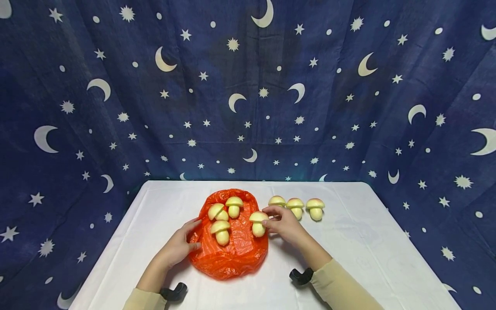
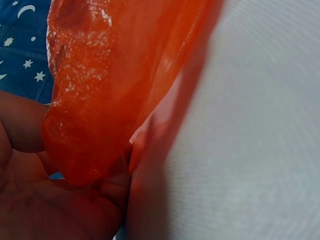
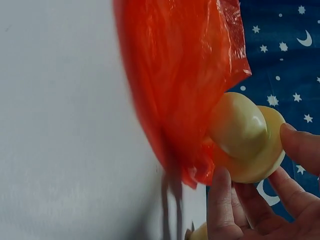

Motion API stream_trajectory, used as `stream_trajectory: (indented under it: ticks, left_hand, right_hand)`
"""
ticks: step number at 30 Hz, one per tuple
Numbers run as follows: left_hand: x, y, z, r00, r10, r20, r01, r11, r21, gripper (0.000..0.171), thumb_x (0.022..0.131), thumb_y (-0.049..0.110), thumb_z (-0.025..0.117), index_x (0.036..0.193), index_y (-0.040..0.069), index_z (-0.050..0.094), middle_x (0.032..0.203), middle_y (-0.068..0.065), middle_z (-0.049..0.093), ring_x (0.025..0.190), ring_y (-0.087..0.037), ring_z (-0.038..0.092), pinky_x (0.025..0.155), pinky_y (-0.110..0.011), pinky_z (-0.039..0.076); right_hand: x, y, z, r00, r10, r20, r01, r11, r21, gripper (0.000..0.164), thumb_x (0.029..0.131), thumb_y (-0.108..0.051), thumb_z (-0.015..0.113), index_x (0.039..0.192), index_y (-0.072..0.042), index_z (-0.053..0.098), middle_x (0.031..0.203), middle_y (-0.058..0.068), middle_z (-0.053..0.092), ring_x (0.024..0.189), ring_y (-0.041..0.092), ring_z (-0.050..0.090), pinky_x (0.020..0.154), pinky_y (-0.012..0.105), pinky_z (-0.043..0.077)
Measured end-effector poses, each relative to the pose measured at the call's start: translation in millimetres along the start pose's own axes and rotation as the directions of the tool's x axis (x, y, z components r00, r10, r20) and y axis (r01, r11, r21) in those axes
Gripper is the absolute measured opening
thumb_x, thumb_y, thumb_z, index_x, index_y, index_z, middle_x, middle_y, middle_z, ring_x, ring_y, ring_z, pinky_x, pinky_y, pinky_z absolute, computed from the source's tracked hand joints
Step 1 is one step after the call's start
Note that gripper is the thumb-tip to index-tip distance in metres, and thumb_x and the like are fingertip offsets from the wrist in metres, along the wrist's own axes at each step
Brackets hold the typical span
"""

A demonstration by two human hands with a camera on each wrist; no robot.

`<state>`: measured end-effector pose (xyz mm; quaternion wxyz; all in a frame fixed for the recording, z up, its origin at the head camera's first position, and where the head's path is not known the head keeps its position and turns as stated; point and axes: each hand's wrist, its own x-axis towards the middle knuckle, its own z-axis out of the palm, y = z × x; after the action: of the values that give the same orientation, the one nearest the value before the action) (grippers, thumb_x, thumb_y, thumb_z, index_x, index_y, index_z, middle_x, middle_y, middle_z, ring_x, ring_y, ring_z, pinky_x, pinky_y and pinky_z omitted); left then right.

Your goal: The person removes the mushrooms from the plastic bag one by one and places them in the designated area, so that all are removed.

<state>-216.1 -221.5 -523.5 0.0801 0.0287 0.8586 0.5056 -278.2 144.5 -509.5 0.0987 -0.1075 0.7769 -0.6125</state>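
My right hand (image 1: 286, 224) pinches a pale yellow toy mushroom (image 1: 258, 230) by its cap, over the right side of an open red plastic bag (image 1: 242, 241). In the right wrist view, thumb and fingers hold the rim of the mushroom's cap (image 3: 272, 132), its rounded stem turned toward the bag. At the bag's left rim, my left hand (image 1: 176, 245) holds the edge. The left wrist view shows its fingers (image 2: 22, 120) around a fold of red plastic (image 2: 95, 115). Inside the bag lie three similar mushrooms (image 1: 222, 232), grouped toward the left and back.
To the right of the bag, three more mushrooms (image 1: 315, 209) stand in a row on the white-covered table (image 1: 348, 258); the right fingers partly overlap the nearest. A dark blue curtain (image 1: 217, 120) with moons and stars hangs behind. Black wrist mounts (image 1: 301, 277) sit under the sleeves.
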Motion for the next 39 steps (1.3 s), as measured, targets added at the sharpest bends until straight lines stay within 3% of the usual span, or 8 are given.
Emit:
stream_trajectory:
  ticks: [8, 18, 26, 33, 39]
  left_hand:
    - [-0.6, 0.3, -0.3, 1.0, -0.01, 0.006, 0.01, 1.0, -0.007, 0.077, 0.089, -0.003, 0.075, 0.16, 0.004, 0.049, 0.174, -0.021, 0.035, 0.163, -0.051, 0.026, 0.13, -0.072, 0.02]
    - [-0.2, -1.5, -0.5, 1.0, -0.002, 0.007, 0.002, 1.0, -0.006, 0.077, 0.088, -0.004, 0.075, 0.16, 0.004, 0.049, 0.174, -0.021, 0.036, 0.162, -0.051, 0.027, 0.13, -0.072, 0.021]
    - [2.0, -2.6, 0.1, 1.0, -0.01, 0.0, 0.01, 1.0, -0.009, 0.076, 0.089, -0.004, 0.074, 0.16, 0.004, 0.049, 0.174, -0.02, 0.035, 0.163, -0.051, 0.025, 0.13, -0.071, 0.019]
    - [0.7, -2.1, 0.2, 1.0, -0.002, 0.006, 0.002, 1.0, -0.007, 0.076, 0.089, -0.004, 0.074, 0.16, 0.003, 0.049, 0.174, -0.021, 0.034, 0.163, -0.051, 0.026, 0.131, -0.071, 0.02]
    - [-0.1, -1.5, -0.1, 1.0, -0.005, 0.001, 0.005, 1.0, -0.007, 0.076, 0.089, -0.005, 0.074, 0.161, 0.004, 0.048, 0.174, -0.02, 0.035, 0.163, -0.05, 0.026, 0.131, -0.071, 0.02]
  right_hand:
    - [-5.2, 1.4, -12.5, 1.0, 0.006, -0.018, -0.006, 1.0, -0.005, 0.044, 0.093, -0.008, 0.08, 0.135, 0.003, 0.068, 0.131, 0.025, 0.07, 0.094, 0.017, 0.071, 0.08, 0.047, 0.069]
    - [-11.4, 8.9, -24.3, 0.997, 0.056, -0.053, -0.057, 0.998, -0.024, 0.045, 0.092, -0.006, 0.081, 0.134, 0.003, 0.068, 0.122, 0.017, 0.071, 0.089, 0.015, 0.069, 0.074, 0.041, 0.069]
    - [-11.9, 20.0, -32.3, 0.999, 0.045, -0.021, -0.045, 0.998, -0.038, 0.045, 0.095, -0.006, 0.077, 0.137, 0.007, 0.065, 0.128, 0.027, 0.07, 0.098, 0.017, 0.07, 0.075, 0.037, 0.068]
    - [-12.8, 23.0, -38.7, 0.993, 0.096, -0.074, -0.1, 0.994, -0.053, 0.045, 0.093, -0.009, 0.08, 0.134, 0.003, 0.068, 0.13, 0.021, 0.071, 0.098, 0.016, 0.071, 0.074, 0.034, 0.067]
    - [-11.6, 21.8, -45.3, 0.994, 0.09, -0.069, -0.095, 0.992, -0.083, 0.048, 0.094, -0.011, 0.08, 0.136, 0.005, 0.065, 0.133, 0.024, 0.07, 0.1, 0.017, 0.07, 0.076, 0.037, 0.067]
